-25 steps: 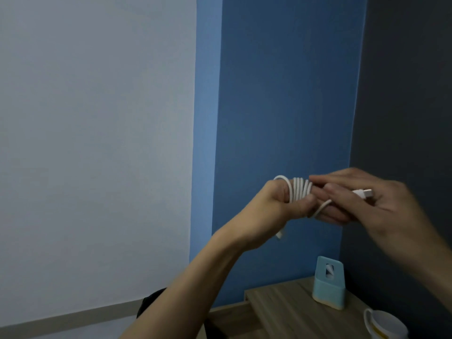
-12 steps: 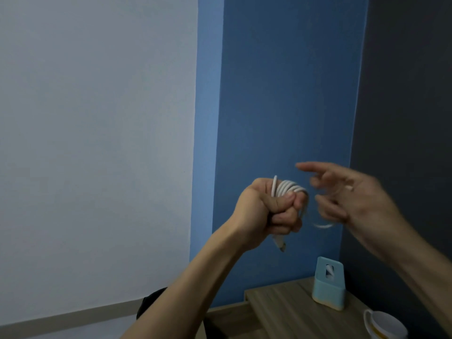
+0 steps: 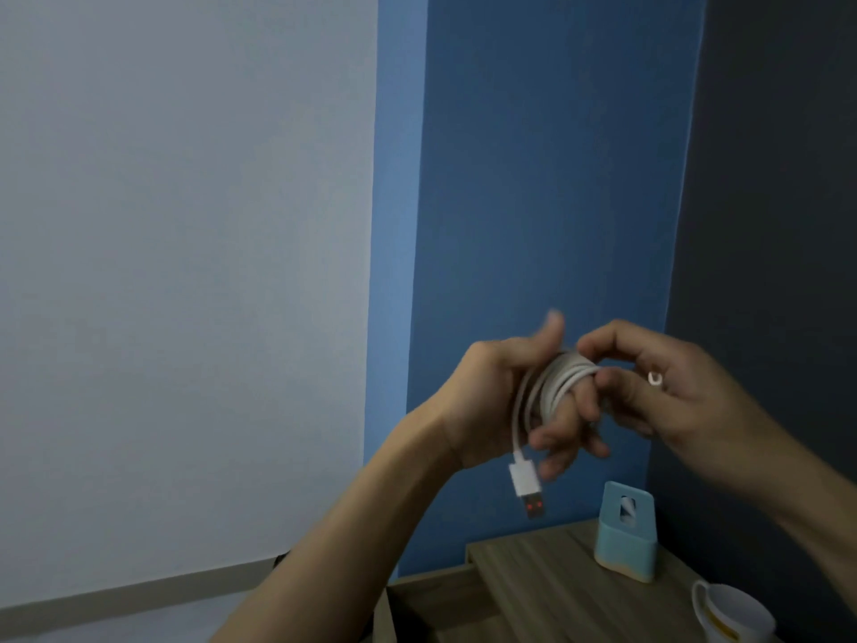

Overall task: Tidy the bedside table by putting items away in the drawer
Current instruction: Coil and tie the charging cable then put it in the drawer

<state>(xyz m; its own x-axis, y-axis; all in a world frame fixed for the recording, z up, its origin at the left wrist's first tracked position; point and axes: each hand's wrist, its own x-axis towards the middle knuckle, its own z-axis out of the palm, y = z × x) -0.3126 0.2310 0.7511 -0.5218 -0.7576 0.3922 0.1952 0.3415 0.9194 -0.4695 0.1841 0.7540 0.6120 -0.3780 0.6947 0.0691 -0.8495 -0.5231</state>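
A white USB cable (image 3: 549, 387) is coiled in several loops around the fingers of my left hand (image 3: 501, 401), held up in front of the blue wall. Its USB plug (image 3: 528, 491) dangles below that hand. My right hand (image 3: 658, 387) pinches the cable's other end, and a small white tip shows between its fingers. The wooden bedside table (image 3: 533, 577) lies below, at the bottom right. No drawer is in view.
A light blue holder (image 3: 626, 545) stands on the table near the wall corner. A white cup (image 3: 730, 614) sits at the table's right edge. A pale wall fills the left, a dark wall the right.
My left hand has turned and partly opened, so the coil now sits around its fingers and the plug hangs lower. My right hand has come back onto the coil with the cable's end.
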